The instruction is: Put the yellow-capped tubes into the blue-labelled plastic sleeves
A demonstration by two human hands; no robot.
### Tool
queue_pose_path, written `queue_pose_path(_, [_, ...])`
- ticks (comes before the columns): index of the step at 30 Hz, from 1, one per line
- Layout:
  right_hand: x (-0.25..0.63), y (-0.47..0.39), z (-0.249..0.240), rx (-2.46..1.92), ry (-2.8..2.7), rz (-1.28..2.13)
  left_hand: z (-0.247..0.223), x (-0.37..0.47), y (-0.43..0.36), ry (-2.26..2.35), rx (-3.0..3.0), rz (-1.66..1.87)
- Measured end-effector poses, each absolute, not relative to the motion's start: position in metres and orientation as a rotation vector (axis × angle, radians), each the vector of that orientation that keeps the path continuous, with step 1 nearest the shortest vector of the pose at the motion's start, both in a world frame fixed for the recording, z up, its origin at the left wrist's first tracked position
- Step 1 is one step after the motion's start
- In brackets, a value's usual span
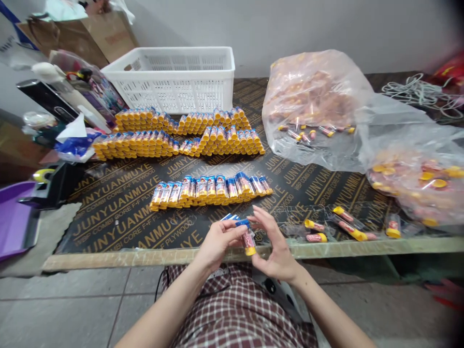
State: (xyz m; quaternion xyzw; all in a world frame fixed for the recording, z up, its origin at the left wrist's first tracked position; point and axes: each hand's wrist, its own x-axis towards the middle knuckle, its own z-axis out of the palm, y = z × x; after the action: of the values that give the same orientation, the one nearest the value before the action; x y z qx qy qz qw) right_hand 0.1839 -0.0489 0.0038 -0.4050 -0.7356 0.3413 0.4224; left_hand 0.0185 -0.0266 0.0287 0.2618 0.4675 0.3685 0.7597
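Tube (248, 242) at the edge of our surface (119, 217)
Our left grip (224, 241) pinches it; our right grip (272, 246) curves half open beside it, touching or not we cannot tell.

Just one cam on this, worn on the head, so you get the person's own view, looking forward and pretty steeply down. The checked garment (239, 311) on the lap is right up close at the bottom, and the forearms (174, 299) come in from the lower edge. The left hand (219, 239) and right hand (277, 257) sit near, just below center. Farther off it's the plywood tabletop (119, 212), then the grey wall (250, 29) up top.
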Motion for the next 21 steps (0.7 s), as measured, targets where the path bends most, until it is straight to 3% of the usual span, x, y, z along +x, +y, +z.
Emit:
queue_pose_path(6, [0.1862, -0.0485, 0.0038, -0.931, -1.87, 1.016, 0.03, 0.0205, -0.0283, 1.022, 0.546, 0.769])
queue_pose_path(21, [0.1827, -0.0518, 0.0043, -0.914, -1.804, 1.014, 0.0318, 0.0236, -0.032, 1.033, 0.512, 0.765])
